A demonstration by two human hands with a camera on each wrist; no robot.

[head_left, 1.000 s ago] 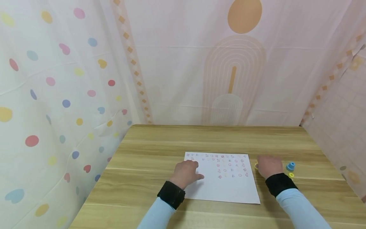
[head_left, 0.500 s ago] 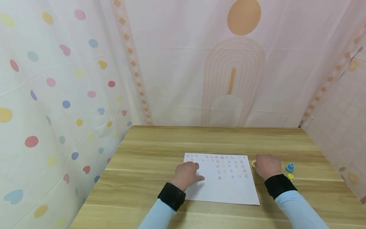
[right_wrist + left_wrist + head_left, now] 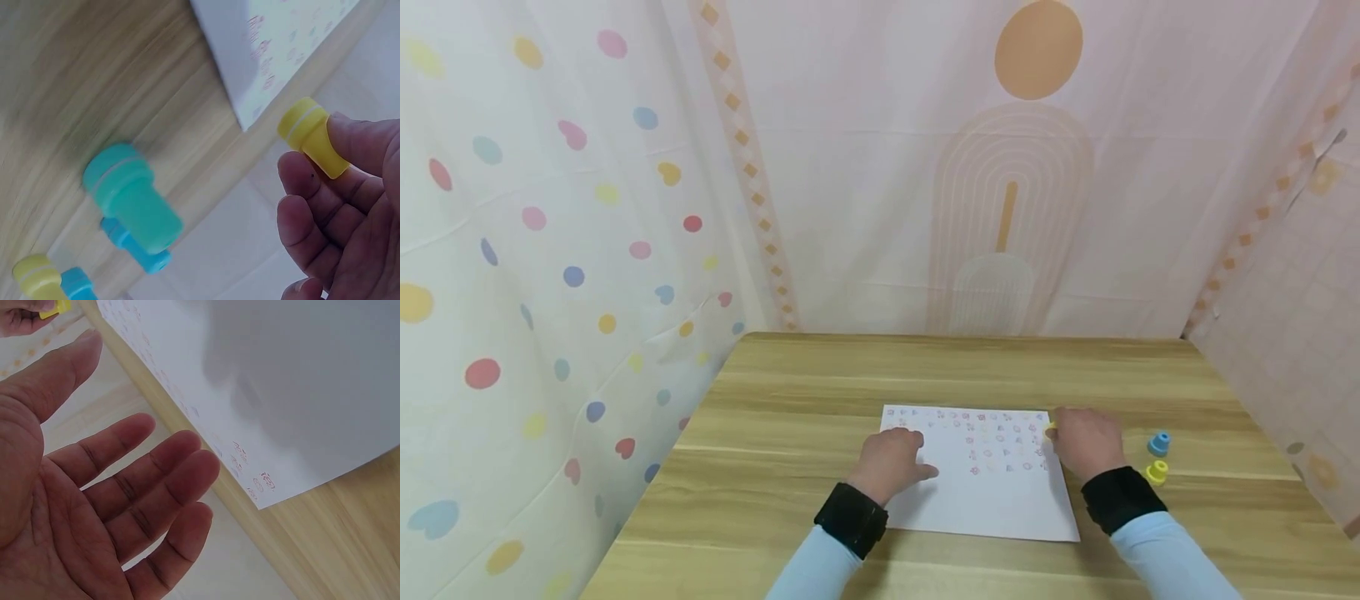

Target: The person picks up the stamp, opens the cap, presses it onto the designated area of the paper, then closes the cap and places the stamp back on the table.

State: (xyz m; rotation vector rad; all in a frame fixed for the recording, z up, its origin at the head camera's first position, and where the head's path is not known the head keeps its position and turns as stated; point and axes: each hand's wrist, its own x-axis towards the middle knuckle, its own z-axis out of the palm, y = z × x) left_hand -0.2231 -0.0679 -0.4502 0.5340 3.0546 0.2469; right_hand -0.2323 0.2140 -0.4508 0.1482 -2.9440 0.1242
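A yellow toy stamp (image 3: 312, 134) is pinched between the thumb and fingers of my right hand (image 3: 1086, 442), at the upper right corner of the paper. In the head view only a sliver of that stamp (image 3: 1051, 429) shows. The white sheet of paper (image 3: 970, 504) carries rows of small coloured prints along its top and right. Over its left part is my left hand (image 3: 889, 464), thumb spread and fingers loosely bent, holding nothing. In the left wrist view, the palm and fingers of the left hand (image 3: 94, 506) show with the sheet beyond them.
Right of my right hand stand a blue stamp (image 3: 1159, 442) and another yellow stamp (image 3: 1157, 472) on the wooden table (image 3: 820, 375). The right wrist view adds a teal stamp (image 3: 131, 194) close by. Patterned curtains (image 3: 850, 208) hang behind and at the sides.
My right hand has moved left with the yellow stamp, from beside the sheet to its upper right corner. The other yellow stamp shows more fully. My left hand has stayed in place.
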